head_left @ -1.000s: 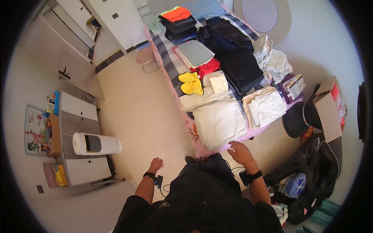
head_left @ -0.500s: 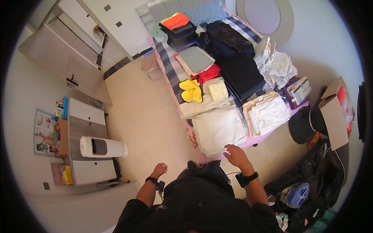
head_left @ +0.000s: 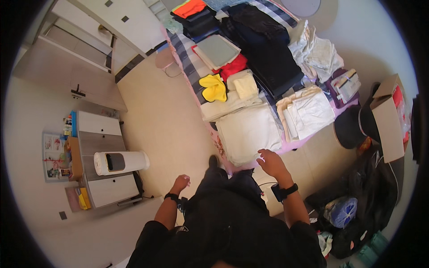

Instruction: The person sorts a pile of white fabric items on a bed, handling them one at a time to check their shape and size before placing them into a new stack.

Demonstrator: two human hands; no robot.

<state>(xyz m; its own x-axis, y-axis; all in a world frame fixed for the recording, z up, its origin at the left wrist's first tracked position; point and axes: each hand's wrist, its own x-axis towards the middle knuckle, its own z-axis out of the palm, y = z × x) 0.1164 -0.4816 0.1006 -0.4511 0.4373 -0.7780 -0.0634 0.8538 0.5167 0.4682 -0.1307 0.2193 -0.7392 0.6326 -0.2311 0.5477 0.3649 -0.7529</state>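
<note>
My left hand (head_left: 181, 183) hangs over the floor to the left of my body, its fingers loosely curled with nothing seen in them. My right hand (head_left: 272, 164) is at the near edge of the bed, fingers apart and empty, beside a folded cream cloth stack (head_left: 248, 134). Whether its fingertips touch the cloth I cannot tell. Right of that stack lies a pile of folded white and beige cloths (head_left: 306, 114). Farther back are a yellow cloth item (head_left: 213, 88), a small pale-yellow folded cloth (head_left: 245, 85) and black folded clothes (head_left: 272, 67).
A bed (head_left: 190, 60) with a checked sheet carries several clothing piles. On the left stand a drawer cabinet (head_left: 105, 147) and a white cylindrical appliance (head_left: 129, 162). At right are a round black stool (head_left: 347, 127), an open cardboard box (head_left: 386, 116) and a black bag (head_left: 371, 196).
The bed and its piles sit higher in the picture, and one of my shoes shows in front at the bed's near corner. Both hands keep nearly the same pose, still empty.
</note>
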